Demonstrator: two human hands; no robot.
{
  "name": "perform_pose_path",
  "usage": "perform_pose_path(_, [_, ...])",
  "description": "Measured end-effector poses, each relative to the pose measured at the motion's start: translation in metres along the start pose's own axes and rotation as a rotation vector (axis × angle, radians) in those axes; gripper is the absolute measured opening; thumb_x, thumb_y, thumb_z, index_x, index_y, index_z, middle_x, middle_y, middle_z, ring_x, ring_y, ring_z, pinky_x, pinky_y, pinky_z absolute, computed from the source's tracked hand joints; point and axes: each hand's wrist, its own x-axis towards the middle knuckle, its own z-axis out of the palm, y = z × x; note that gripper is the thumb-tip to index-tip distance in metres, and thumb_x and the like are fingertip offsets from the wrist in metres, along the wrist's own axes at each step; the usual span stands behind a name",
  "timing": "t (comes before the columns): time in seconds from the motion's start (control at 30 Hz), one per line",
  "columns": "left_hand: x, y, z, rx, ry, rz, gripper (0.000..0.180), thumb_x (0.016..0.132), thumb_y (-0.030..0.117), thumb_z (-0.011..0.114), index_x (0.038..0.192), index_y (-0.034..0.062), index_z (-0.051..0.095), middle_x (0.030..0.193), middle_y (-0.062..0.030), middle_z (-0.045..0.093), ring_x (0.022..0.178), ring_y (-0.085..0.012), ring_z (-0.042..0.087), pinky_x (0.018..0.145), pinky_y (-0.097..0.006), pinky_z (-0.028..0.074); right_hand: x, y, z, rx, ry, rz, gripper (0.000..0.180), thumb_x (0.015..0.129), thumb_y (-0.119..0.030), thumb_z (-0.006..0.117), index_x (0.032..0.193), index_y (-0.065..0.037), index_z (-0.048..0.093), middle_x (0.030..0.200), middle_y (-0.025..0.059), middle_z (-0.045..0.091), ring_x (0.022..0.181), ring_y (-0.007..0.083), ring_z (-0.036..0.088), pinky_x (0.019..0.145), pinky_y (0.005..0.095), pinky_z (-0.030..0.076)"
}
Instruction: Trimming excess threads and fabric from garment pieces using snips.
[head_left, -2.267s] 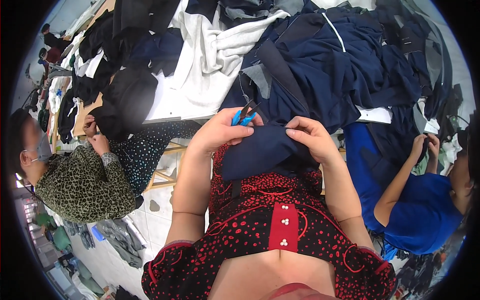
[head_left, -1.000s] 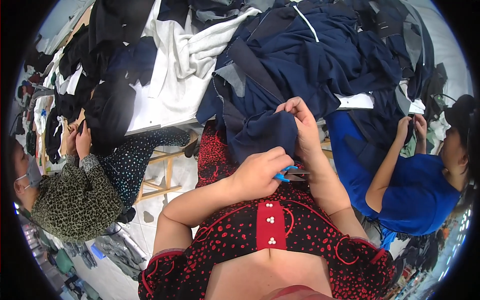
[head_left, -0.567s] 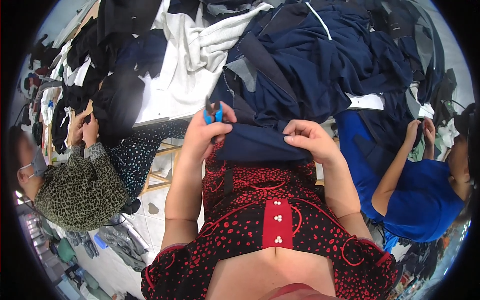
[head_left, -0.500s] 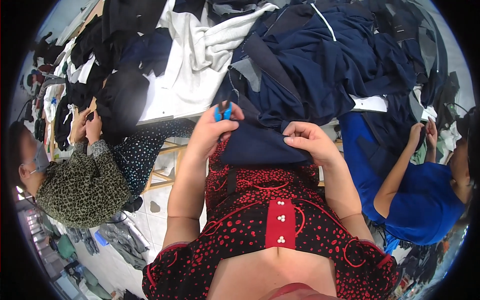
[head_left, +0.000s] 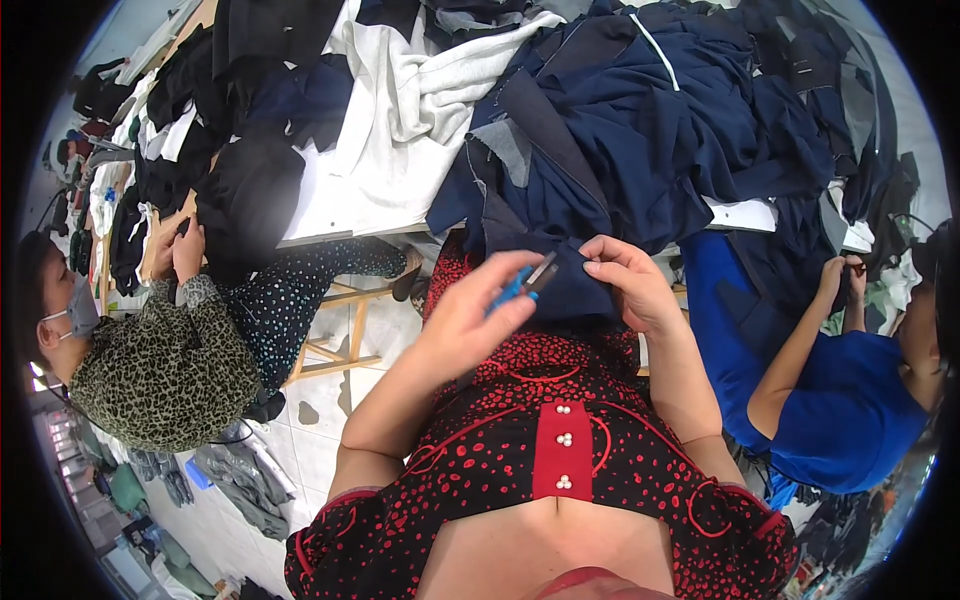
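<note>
1. Heaped garments cover a long worktable [head_left: 330, 225]: navy pieces beyond both hands, a white fleece piece [head_left: 420, 110] further off to the left, black clothes past that.
2. Closed around a small blue-handled thread snip [head_left: 522, 283], the left hand [head_left: 478, 310] has its fingers curled on the handle, and the metal blades point right toward the cloth, probably so the tips can reach a seam.
3. Just right of those blades, the right hand [head_left: 625, 282] pinches a fold of the navy garment [head_left: 565, 285], fingers closed on the fabric. It seems to hold the edge taut and raised, which would keep loose threads within reach of the blades.
4. That garment hangs off the table edge between the two hands, over the person's red-and-black spotted dress, the rest of it trailing up into the navy pile [head_left: 660, 130].
5. Off to the left a seated co-worker in a patterned top [head_left: 160, 360] handles black cloth; off to the right another in a blue shirt [head_left: 840, 400] works with raised hands.
</note>
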Motion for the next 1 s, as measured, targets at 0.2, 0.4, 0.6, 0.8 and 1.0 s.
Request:
perform_pose_path(0.2, [0.002, 0.005, 0.020, 0.315, -0.007, 0.049, 0.040, 0.081, 0.020, 0.058, 0.115, 0.0043, 0.046, 0.096, -0.0138, 0.056, 0.083, -0.0257, 0.059, 0.071, -0.034, 0.048, -0.005, 0.003, -0.003, -0.061, 0.007, -0.050, 0.011, 0.080, -0.004, 0.057, 0.090, -0.001, 0.057, 0.084, -0.0020, 0.054, 0.081, 0.0044, 0.049, 0.076, 0.0181, 0.038])
perform_pose_path(0.4, [0.004, -0.001, 0.022, 0.425, -0.014, 0.035, 0.038, 0.079, 0.020, 0.060, 0.111, 0.0047, 0.048, 0.099, -0.0140, 0.057, 0.081, -0.0275, 0.060, 0.070, -0.034, 0.049, -0.012, -0.006, 0.001, -0.171, -0.017, -0.071, 0.011, 0.078, -0.004, 0.060, 0.088, -0.001, 0.058, 0.084, -0.0015, 0.055, 0.080, 0.0048, 0.050, 0.075, 0.0189, 0.040])
perform_pose_path(0.6, [0.014, -0.001, 0.010, 0.136, 0.048, -0.079, 0.031, 0.076, 0.012, 0.061, 0.105, 0.0039, 0.054, 0.063, 0.0059, 0.035, 0.060, -0.0034, 0.033, 0.054, -0.020, 0.029, -0.016, -0.008, -0.002, -0.156, -0.048, -0.041, 0.011, 0.077, -0.003, 0.061, 0.088, -0.001, 0.058, 0.083, -0.0016, 0.055, 0.079, 0.0047, 0.051, 0.074, 0.0186, 0.040])
perform_pose_path(0.8, [0.042, -0.017, 0.011, -0.128, -0.115, -0.170, 0.019, 0.076, 0.012, 0.062, 0.092, 0.0031, 0.055, 0.060, 0.0063, 0.041, 0.057, -0.0018, 0.036, 0.053, -0.020, 0.031, -0.019, -0.011, 0.001, -0.061, -0.033, 0.000, 0.012, 0.076, -0.002, 0.061, 0.087, -0.001, 0.058, 0.083, -0.0010, 0.056, 0.079, 0.0045, 0.052, 0.074, 0.0186, 0.041])
perform_pose_path(1.0, [0.040, -0.013, 0.001, -0.143, -0.108, -0.255, 0.012, 0.074, 0.011, 0.063, 0.079, 0.0029, 0.055, 0.065, 0.0024, 0.048, 0.063, -0.0048, 0.044, 0.057, -0.021, 0.035, -0.018, -0.018, -0.003, -0.096, -0.027, -0.017, 0.012, 0.077, -0.004, 0.062, 0.088, -0.001, 0.058, 0.084, -0.0007, 0.057, 0.079, 0.0047, 0.052, 0.073, 0.0188, 0.041])
